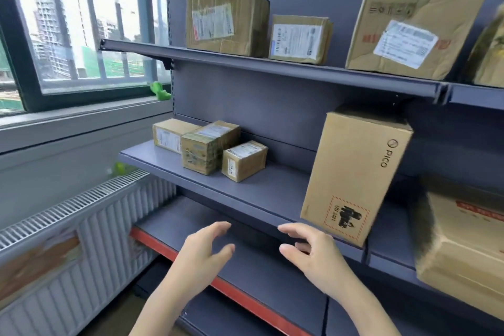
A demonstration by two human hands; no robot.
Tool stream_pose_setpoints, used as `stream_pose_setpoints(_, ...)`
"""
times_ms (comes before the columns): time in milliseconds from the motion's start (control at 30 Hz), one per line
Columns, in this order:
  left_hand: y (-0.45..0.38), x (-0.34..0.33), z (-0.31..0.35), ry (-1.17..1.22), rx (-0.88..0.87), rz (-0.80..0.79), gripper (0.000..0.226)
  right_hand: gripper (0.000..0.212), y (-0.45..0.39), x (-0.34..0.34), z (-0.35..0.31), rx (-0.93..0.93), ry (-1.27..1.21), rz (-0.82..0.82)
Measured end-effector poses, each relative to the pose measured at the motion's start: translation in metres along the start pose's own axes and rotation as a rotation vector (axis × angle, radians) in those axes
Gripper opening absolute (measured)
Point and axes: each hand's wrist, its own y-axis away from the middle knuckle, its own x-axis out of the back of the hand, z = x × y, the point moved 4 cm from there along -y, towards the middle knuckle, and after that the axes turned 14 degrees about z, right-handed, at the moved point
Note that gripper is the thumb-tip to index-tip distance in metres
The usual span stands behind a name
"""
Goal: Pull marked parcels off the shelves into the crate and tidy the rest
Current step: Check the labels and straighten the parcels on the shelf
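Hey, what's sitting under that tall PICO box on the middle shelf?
The PICO box stands tilted on the grey middle shelf, its lower corner over the shelf's front edge. Nothing shows beneath it but shelf. The box itself hides whatever is behind it. Both hands are below, empty.

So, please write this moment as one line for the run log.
left hand: open, empty | right hand: open, empty | PICO box: tilted, middle shelf edge | crate: unseen
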Motion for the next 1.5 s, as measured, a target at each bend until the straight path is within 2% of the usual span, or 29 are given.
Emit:
stream_pose_setpoints(100, -0.031, 0.014, -0.01, 0.049, -0.033, -0.026, 0.044, 0.029, -0.011, -0.02, -0.016, -0.007, 0.014, 0.028)
stream_pose_setpoints(200, -0.058, 0.01, -0.005, 0.105, -0.081, -0.093, 0.046, 0.029, -0.016, -0.016, -0.018, -0.044, 0.021, 0.131)
stream_pose_setpoints(400, -0.08, -0.027, 0.023, 0.189, -0.189, -0.235, 0.046, 0.026, -0.029, 0.041, 0.0, -0.142, 0.054, 0.372)
stream_pose_setpoints(533, -0.106, -0.052, 0.061, 0.192, -0.296, -0.294, 0.051, 0.026, -0.045, 0.088, 0.008, -0.14, 0.038, 0.52)
stream_pose_setpoints(633, -0.131, -0.069, 0.102, 0.186, -0.407, -0.254, 0.055, 0.026, -0.062, 0.124, 0.017, -0.107, 0.027, 0.696)
stream_pose_setpoints(700, -0.151, -0.08, 0.132, 0.163, -0.455, -0.179, 0.053, 0.025, -0.075, 0.149, 0.022, -0.058, -0.013, 0.868)
stream_pose_setpoints(800, -0.185, -0.096, 0.175, 0.181, -0.451, -0.053, 0.05, 0.023, -0.097, 0.181, 0.025, 0.032, -0.033, 1.061)
stream_pose_setpoints(867, -0.205, -0.109, 0.198, 0.227, -0.396, -0.018, 0.048, 0.021, -0.117, 0.193, 0.031, 0.048, 0.014, 1.078)
stream_pose_setpoints(967, -0.224, -0.129, 0.223, 0.272, -0.358, 0.004, 0.048, 0.039, -0.147, 0.197, 0.046, -0.004, 0.063, 0.947)
stream_pose_setpoints(1067, -0.233, -0.149, 0.234, 0.36, -0.228, -0.036, 0.048, 0.042, -0.16, 0.189, 0.052, -0.067, -0.009, 0.821)
stream_pose_setpoints(1200, -0.228, -0.169, 0.231, 0.433, -0.092, -0.069, 0.037, 0.037, -0.156, 0.187, 0.054, -0.064, -0.068, 0.847)
stream_pose_setpoints(1500, -0.2, -0.141, 0.221, 0.483, -0.166, 0.031, 0.039, 0.041, -0.123, 0.171, 0.035, -0.001, 0.04, 0.958)
